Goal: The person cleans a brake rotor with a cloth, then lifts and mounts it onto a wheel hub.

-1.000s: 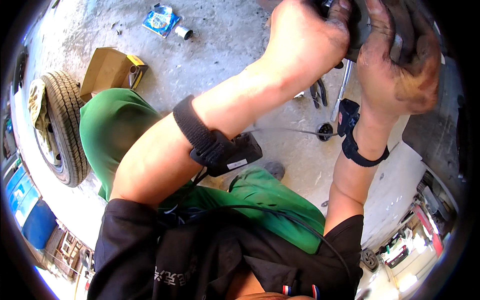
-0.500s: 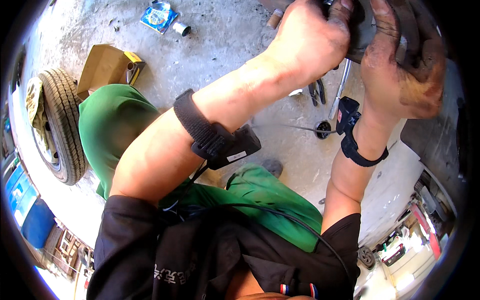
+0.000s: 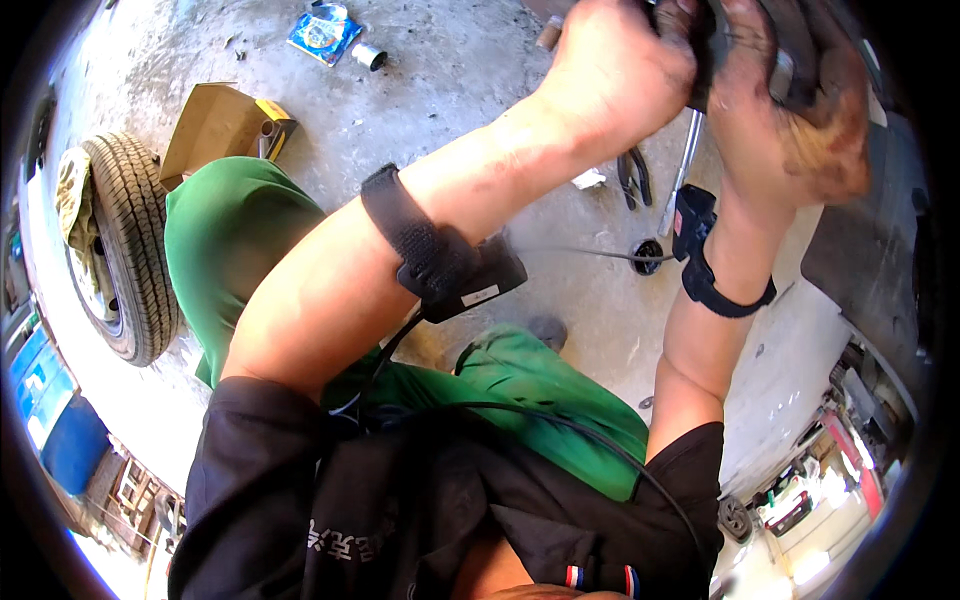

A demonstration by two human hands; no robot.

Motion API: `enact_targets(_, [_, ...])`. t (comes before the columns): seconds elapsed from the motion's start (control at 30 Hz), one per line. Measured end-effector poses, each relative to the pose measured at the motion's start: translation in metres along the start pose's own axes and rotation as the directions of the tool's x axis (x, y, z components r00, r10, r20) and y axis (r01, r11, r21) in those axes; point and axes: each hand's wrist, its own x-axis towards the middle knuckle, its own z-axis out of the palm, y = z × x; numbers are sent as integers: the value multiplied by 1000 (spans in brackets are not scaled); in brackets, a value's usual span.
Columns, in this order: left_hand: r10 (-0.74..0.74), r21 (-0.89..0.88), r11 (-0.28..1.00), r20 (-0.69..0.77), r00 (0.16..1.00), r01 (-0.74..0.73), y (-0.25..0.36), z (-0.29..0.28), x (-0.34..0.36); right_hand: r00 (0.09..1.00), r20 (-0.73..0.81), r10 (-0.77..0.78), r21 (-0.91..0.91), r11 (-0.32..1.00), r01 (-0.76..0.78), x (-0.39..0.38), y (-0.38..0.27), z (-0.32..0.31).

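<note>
Both my hands are raised at the top right, at a dark, greasy part [image 3: 710, 50] that the upper edge of the picture cuts off. My left hand [image 3: 628, 75] is closed at its left side, the thumb pressed in; what lies in its fingers is mostly hidden. My right hand [image 3: 800, 125], blackened with grease, has its fingers curled against the other side of the part. I cannot tell what kind of part it is. Below the hands, a long shiny metal tool [image 3: 684, 165] and dark-handled pliers [image 3: 634, 178] lie on the floor, with a round black cup-like piece [image 3: 648, 254] nearby.
On the left, a tyre [image 3: 130, 250] stands with a cloth [image 3: 75, 195] over it, beside an opened cardboard box [image 3: 205, 130]. A blue packet [image 3: 325, 38] and a small metal can [image 3: 369, 56] lie farther off. A dark panel [image 3: 865, 260] bounds the right side.
Both hands have shifted slightly to the left, still at the dark part. The view has tilted a little.
</note>
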Motion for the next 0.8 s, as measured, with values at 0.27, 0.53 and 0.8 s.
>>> enact_targets(0.27, [16, 515, 853, 134, 991, -83, 12, -66, -13, 997, 31, -64, -191, 979, 69, 4, 1, -6])
enact_targets(0.53, [528, 368, 795, -26, 849, -483, -22, -76, 7, 999, 2, -51, -156, 986, 50, -4, -5, 5])
enact_targets(0.8, [135, -664, 724, -132, 982, -189, -35, -35, 19, 985, -113, -127, -11, 992, 126, -5, 0, 9])
